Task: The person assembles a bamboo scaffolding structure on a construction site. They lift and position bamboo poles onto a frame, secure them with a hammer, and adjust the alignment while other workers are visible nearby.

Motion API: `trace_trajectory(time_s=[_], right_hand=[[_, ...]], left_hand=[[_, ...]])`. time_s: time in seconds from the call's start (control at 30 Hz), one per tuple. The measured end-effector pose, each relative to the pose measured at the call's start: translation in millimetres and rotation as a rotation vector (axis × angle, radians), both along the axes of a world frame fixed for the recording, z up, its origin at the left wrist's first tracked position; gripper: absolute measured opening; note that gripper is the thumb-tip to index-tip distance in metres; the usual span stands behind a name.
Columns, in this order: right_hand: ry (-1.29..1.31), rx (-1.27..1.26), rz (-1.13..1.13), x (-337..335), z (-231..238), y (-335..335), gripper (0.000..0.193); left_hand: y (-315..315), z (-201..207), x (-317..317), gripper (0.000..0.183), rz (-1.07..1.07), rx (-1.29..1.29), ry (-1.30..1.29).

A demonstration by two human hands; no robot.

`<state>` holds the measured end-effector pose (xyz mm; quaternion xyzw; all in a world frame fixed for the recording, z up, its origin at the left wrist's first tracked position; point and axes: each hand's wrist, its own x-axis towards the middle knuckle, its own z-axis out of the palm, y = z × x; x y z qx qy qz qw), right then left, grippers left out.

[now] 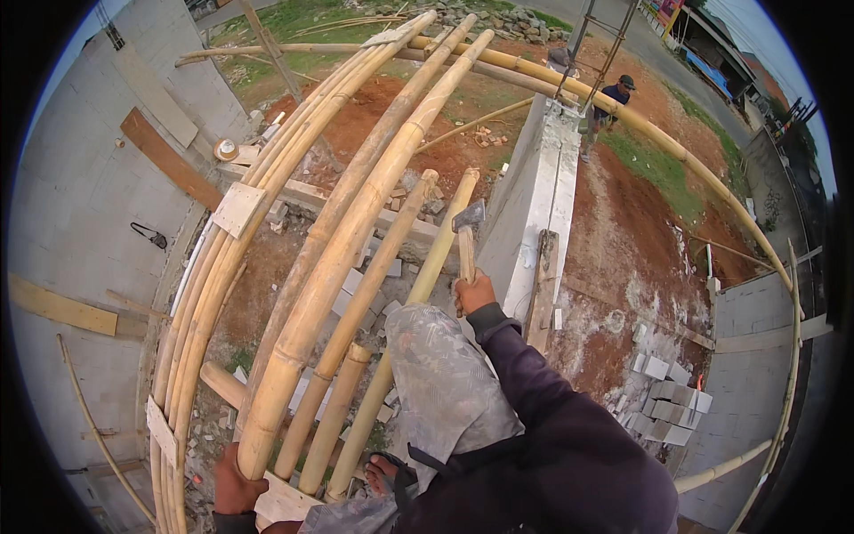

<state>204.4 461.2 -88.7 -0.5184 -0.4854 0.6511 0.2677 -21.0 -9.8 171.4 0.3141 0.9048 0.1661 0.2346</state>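
Observation:
My right hand (474, 292) is wrapped round the wooden handle of a hammer (466, 240), its grey metal head pointing away from me. The hammer is beside the top of a light block wall (534, 214). At the lower left, my left hand (238, 481) grips the near end of a thick bamboo pole (302, 334), which slopes up and away. Several more bamboo poles (365, 311) run alongside it at my knee. Close to my left hand lies a pale board (283, 501) under the pole ends. My sandalled foot rests near the poles.
Bundled bamboo (209, 311) with nailed wooden plates (238, 209) stretches along the left. A long bamboo rail (676, 151) curves across the far right. Far below are rubble and stacked blocks (667, 405). Another person (612, 102) stands beyond the wall, near steel rebar (600, 44).

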Motion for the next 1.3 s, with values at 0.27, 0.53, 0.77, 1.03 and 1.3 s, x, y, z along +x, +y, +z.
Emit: trace_trajectory(time_s=[0.27,0.53,0.77,1.03,1.3], right_hand=[[-0.133,0.033,-0.215,97,-2,6,0.015],[0.112,0.068,-0.058,53,80,10,0.028],[0.220,0.455,0.082,-23,126,-27,0.044],[0.336,0.416,0.397,-97,117,-79,0.025],[0.304,0.169,0.446,-86,106,-126,0.027]], left_hand=[[-12,-101,-26,0.063,0.035,0.052,-0.242],[1,-165,-22,0.073,-0.073,0.145,0.309],[-100,-133,-9,0.065,0.273,0.009,0.557],[-187,-212,32,0.067,0.404,-0.214,0.447],[-120,-217,17,0.061,0.200,-0.143,0.489]])
